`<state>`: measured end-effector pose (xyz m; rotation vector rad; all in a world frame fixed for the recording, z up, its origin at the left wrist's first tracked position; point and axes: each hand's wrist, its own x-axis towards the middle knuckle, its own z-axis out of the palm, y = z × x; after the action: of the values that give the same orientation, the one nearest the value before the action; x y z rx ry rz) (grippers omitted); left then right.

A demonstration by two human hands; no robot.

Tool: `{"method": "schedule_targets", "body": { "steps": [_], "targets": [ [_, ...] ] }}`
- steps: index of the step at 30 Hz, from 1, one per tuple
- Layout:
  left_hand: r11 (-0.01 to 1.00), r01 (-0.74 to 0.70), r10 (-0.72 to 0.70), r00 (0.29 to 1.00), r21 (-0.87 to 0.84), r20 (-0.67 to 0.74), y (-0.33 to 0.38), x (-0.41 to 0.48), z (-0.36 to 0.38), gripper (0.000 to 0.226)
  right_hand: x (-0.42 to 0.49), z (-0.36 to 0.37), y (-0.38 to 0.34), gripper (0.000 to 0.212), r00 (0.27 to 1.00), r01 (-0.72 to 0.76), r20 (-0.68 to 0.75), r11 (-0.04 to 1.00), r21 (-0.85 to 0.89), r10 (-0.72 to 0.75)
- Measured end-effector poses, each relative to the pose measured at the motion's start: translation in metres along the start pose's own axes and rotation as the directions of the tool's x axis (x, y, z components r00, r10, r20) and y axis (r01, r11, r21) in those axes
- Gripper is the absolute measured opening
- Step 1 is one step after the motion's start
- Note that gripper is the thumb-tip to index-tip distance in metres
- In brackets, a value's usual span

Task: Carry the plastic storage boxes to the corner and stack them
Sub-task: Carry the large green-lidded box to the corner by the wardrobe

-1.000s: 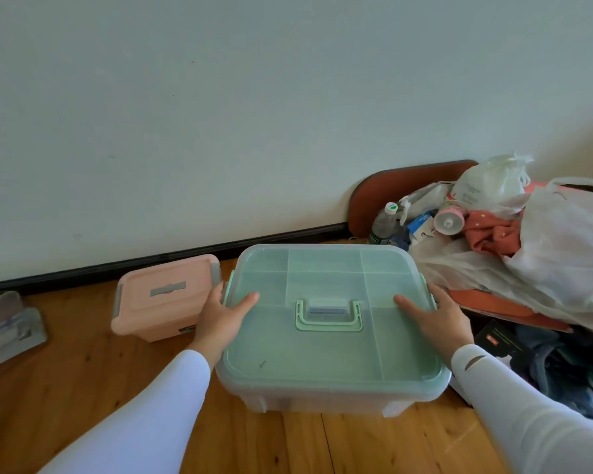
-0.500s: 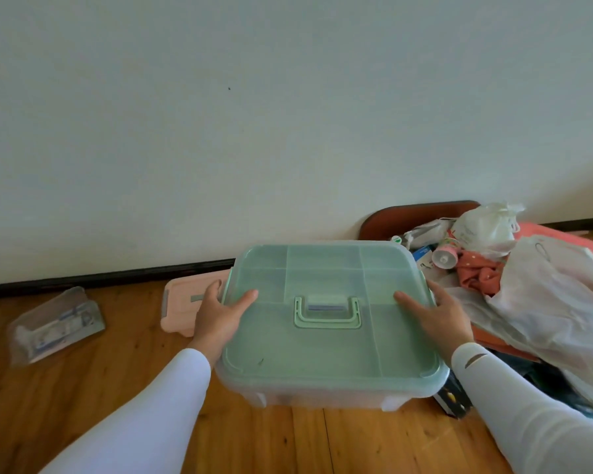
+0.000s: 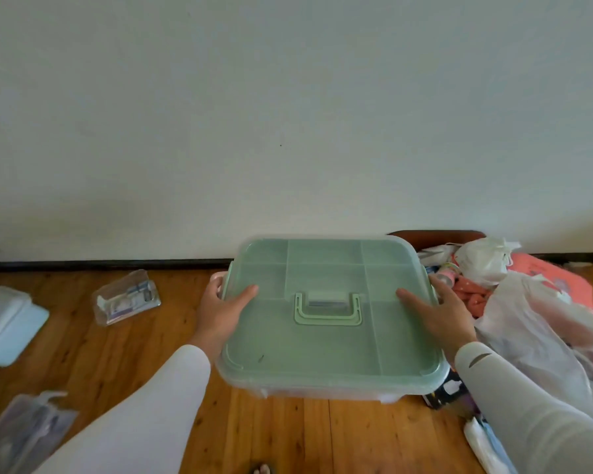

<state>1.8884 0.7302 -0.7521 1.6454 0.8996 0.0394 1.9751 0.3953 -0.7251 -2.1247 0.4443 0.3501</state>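
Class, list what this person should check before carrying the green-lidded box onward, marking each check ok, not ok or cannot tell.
1. The left hand grips one side of the green-lidded box, thumb on the lid: ok.
2. The right hand grips the opposite side: ok.
3. The lid handle lies folded flat: ok.
4. Side latches closed: cannot tell, the hands cover them.
5. The wooden floor to the left free of obstacles: not ok, a clear package lies there.
6. Corner in sight: cannot tell, it is out of view.
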Motion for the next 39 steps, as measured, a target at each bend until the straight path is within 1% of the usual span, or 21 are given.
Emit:
{"method": "schedule_targets", "body": {
  "steps": [1,3,6,9,11,14,17,20,23,24,28,30,36,39],
  "targets": [
    [1.000,0.010,-0.010,1.000,-0.003,-0.007,0.016,-0.011,-0.010,0.037,-0.009,-0.007,-0.012,0.079,1.000,0.002,-0.001,1.000,0.001,-0.002],
    [1.000,-0.002,0.002,1.000,-0.019,-0.007,0.033,-0.026,-0.022,0.042,-0.023,-0.018,-0.028,0.077,1.000,0.012,-0.002,1.000,0.015,-0.012],
    [0.997,0.015,-0.015,1.000,-0.070,0.001,0.060,-0.041,-0.044,0.046,-0.038,-0.029,-0.058,0.078,0.999,0.032,0.040,0.999,0.023,-0.033],
    [0.995,-0.003,0.003,1.000,-0.097,0.002,0.081,-0.052,-0.065,0.048,-0.053,-0.035,-0.080,0.079,0.996,0.064,0.060,0.997,0.042,-0.066],
    [0.994,-0.005,0.004,1.000,-0.110,-0.004,0.094,-0.058,-0.080,0.045,-0.062,-0.039,-0.095,0.078,0.993,0.078,0.079,0.994,0.075,-0.083],
    [0.991,-0.007,0.007,1.000,-0.136,0.002,0.114,-0.062,-0.100,0.050,-0.073,-0.044,-0.117,0.075,0.989,0.094,0.096,0.985,0.143,-0.108],
    [0.984,-0.010,0.014,1.000,-0.180,0.023,0.130,-0.064,-0.118,0.047,-0.084,-0.047,-0.138,0.076,0.987,0.108,0.099,0.975,0.195,-0.129],
    [0.976,-0.011,0.026,0.998,-0.217,0.065,0.142,-0.068,-0.134,0.042,-0.093,-0.049,-0.152,0.069,0.982,0.143,0.085,0.961,0.239,-0.167],
    [0.965,-0.043,0.065,0.995,-0.258,0.079,0.151,-0.076,-0.147,0.028,-0.102,-0.054,-0.162,0.064,0.976,0.155,0.108,0.947,0.281,-0.192],
    [0.959,-0.048,0.070,0.995,-0.278,0.073,0.154,-0.079,-0.151,0.026,-0.104,-0.055,-0.164,0.063,0.974,0.154,0.116,0.942,0.297,-0.195],
    [0.935,-0.035,0.053,0.998,-0.354,0.042,0.162,-0.096,-0.161,0.046,-0.107,-0.064,-0.173,0.063,0.960,0.162,0.160,0.921,0.354,-0.230],
    [0.919,-0.036,0.053,0.998,-0.393,0.033,0.162,-0.108,-0.165,0.047,-0.108,-0.068,-0.175,0.064,0.949,0.164,0.191,0.911,0.377,-0.250],
    [0.893,-0.045,0.021,0.998,-0.448,-0.057,0.152,-0.151,-0.168,0.040,-0.114,-0.082,-0.184,0.061,0.922,0.214,0.219,0.890,0.403,-0.321],
    [0.886,-0.072,0.027,0.994,-0.459,-0.104,0.149,-0.176,-0.170,0.029,-0.120,-0.088,-0.186,0.057,0.899,0.246,0.246,0.882,0.402,-0.362]
  ]
}}
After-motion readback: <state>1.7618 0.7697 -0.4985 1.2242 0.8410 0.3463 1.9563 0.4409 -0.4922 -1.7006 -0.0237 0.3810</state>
